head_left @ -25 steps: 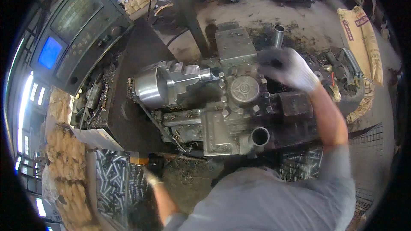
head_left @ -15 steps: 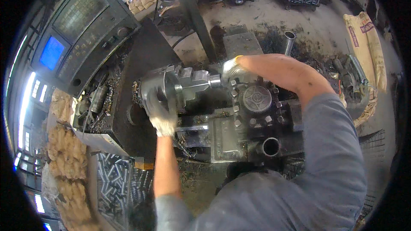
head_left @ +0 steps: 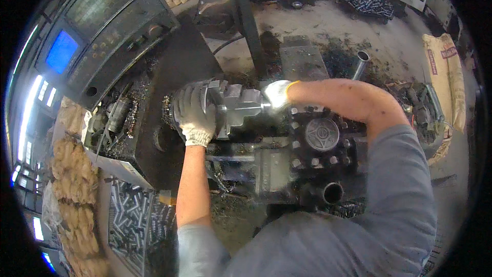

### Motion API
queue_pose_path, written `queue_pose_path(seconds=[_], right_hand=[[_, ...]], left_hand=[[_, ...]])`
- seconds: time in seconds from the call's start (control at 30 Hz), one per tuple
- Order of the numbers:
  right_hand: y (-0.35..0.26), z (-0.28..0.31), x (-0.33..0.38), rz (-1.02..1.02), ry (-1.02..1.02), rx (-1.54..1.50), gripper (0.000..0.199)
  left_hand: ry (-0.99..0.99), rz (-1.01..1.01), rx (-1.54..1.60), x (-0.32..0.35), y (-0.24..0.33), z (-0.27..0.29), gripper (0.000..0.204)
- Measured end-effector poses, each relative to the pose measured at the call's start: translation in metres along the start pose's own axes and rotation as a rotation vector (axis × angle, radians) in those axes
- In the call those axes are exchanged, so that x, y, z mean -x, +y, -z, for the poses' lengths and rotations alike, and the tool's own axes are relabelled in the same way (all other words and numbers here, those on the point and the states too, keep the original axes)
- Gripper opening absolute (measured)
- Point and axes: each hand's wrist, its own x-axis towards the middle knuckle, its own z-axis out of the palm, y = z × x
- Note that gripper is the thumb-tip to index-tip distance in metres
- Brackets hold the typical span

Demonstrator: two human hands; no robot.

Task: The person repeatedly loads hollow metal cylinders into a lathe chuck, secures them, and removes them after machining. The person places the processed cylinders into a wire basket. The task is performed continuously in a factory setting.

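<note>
So this is a pretty grimy machine shop: dusty floor (head_left: 307,18), a heap of metal parts (head_left: 365,0) way at the back, a control panel with a blue screen (head_left: 62,52) off to the left, and a pile of loose metal tubes (head_left: 125,210) down below. What's new is where the hands are. Under a second ago the left one was down by those tubes and the right was over past the square tool post (head_left: 322,134); now both are up at the chuck (head_left: 234,94). The left hand (head_left: 195,114) is laid over the chuck's round body, gloved fingers stretched out along it. The right hand (head_left: 277,94) is curled in at the outer end of the short metal piece (head_left: 265,107), which sits between the stepped jaws and that glove. Can't tell how tight the right fingers are, since the glove hides them. Hands are apart from each other, one at each end. I'd read it as the work having shifted to the chuck and that piece, with both hands on the job.
</note>
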Motion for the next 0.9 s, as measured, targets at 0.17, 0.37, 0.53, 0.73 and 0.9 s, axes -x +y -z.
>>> queue_pose_path(seconds=[0.17,0.37,0.53,0.73,0.9], right_hand=[[0.045,-0.005,-0.035,-0.237,-0.423,-0.481,0.064],[0.017,-0.009,0.005,-0.247,-0.093,0.071,0.032],[-0.039,0.024,0.107,-0.501,0.323,0.677,0.031],[-0.205,-0.037,0.161,-0.445,0.989,0.559,0.069],[-0.268,-0.159,0.153,-0.321,0.816,0.15,0.102]], left_hand=[[-0.011,0.023,-0.003,0.0,-0.001,0.0,0.066],[0.039,0.022,0.091,0.005,0.0,0.005,0.063],[-0.091,0.074,0.135,-0.002,-0.011,0.013,0.065],[0.109,0.168,0.905,0.069,0.063,0.082,0.066],[-0.522,1.196,2.192,0.182,0.132,0.079,0.043]])
